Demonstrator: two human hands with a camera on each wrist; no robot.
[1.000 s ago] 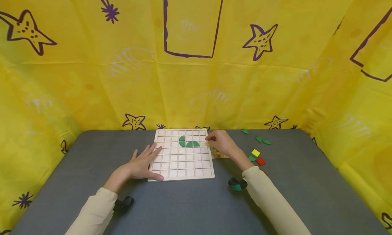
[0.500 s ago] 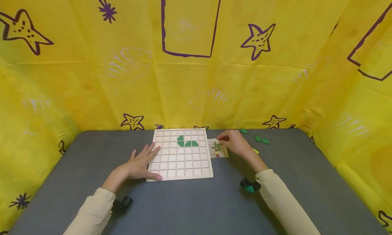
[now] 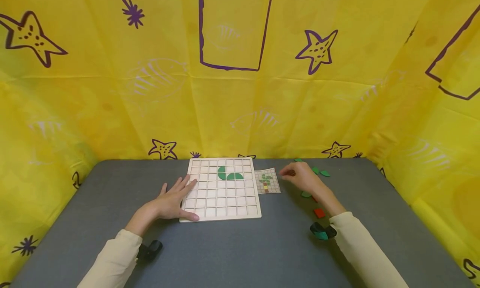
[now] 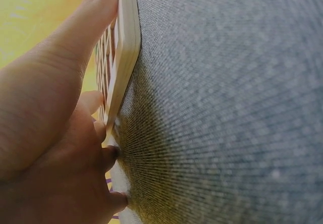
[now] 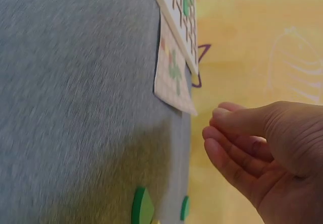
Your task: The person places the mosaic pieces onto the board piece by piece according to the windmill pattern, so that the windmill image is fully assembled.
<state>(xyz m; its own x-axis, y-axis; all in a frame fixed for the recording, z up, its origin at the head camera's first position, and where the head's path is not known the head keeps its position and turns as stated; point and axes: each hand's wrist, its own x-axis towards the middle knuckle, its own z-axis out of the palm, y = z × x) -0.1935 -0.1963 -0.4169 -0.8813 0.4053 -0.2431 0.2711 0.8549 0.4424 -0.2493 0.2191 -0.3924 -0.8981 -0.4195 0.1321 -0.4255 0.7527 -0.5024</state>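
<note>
A pale wooden grid board (image 3: 220, 202) lies on the grey table, with several green rounded pieces (image 3: 235, 176) set in its upper cells. My left hand (image 3: 168, 202) rests on the board's left edge, fingers spread and thumb at the near corner. Against the board's right side lies a small printed pattern card (image 3: 276, 187), showing a green, yellow and brown figure on a grid. Just right of the card my right hand (image 3: 301, 177) hangs above the table. Its fingers (image 5: 234, 158) are loosely bent with the thumb near the index finger, and nothing shows between them.
Loose pieces lie beneath and beyond the right forearm: green leaf-shaped ones (image 3: 324, 174) at the back, another green piece (image 3: 306, 194) and a red square (image 3: 319, 213) nearer. A yellow patterned cloth (image 3: 225, 113) hangs behind the table (image 3: 221, 254).
My right hand has moved rightward from the board's right edge, past the card, which is now uncovered. My left hand has stayed on the board. The green pieces on the board look the same.
</note>
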